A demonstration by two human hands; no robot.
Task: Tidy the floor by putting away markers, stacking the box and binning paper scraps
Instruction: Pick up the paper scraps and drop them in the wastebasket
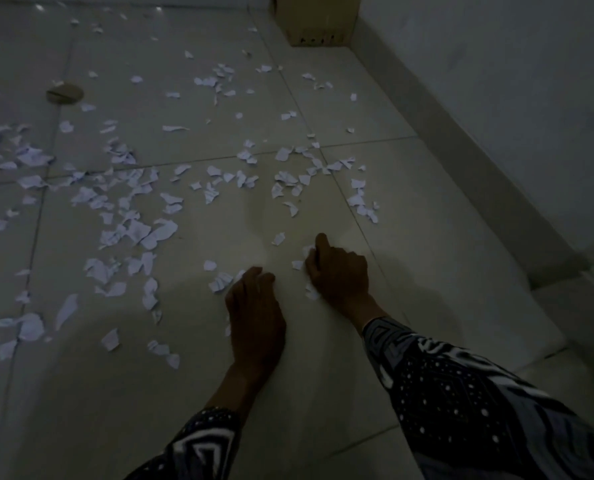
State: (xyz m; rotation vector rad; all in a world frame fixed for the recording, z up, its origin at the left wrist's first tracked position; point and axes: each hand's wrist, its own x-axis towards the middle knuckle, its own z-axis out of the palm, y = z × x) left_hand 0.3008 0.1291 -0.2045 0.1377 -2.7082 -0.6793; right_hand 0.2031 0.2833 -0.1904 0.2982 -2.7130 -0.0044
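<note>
While torn paper scraps [139, 233] are lying scattered across most of the tiled floor [323, 393], the person is working on the binning part of the task — gathering the pieces nearest to them, well short of the cardboard box [318, 20] that is standing far off in the corner against the wall [496, 81].

Their right hand [339, 271] is resting on the floor, on the box's side of the left one, with its fingers curled over a small clump of scraps; white bits are showing at its fingertips and under its heel, so it seems to be holding paper, not merely touching it. Their left hand [255, 313] is lying just beside it, farther from the box, fingers loosely bent and pressing down toward a lined scrap at the fingertips. Whether it is actually gripping anything I cannot tell (the light is very dim).

By my judgement the task is still early: most scraps are lying between the hands and the box, and a round brownish disc [65, 94] is sitting far out to the left of the box. No markers and no bin are showing. Next, I think, the hands are needing to sweep the loose pieces together into one pile — small, light bits are likely slipping out of a curled grip.
</note>
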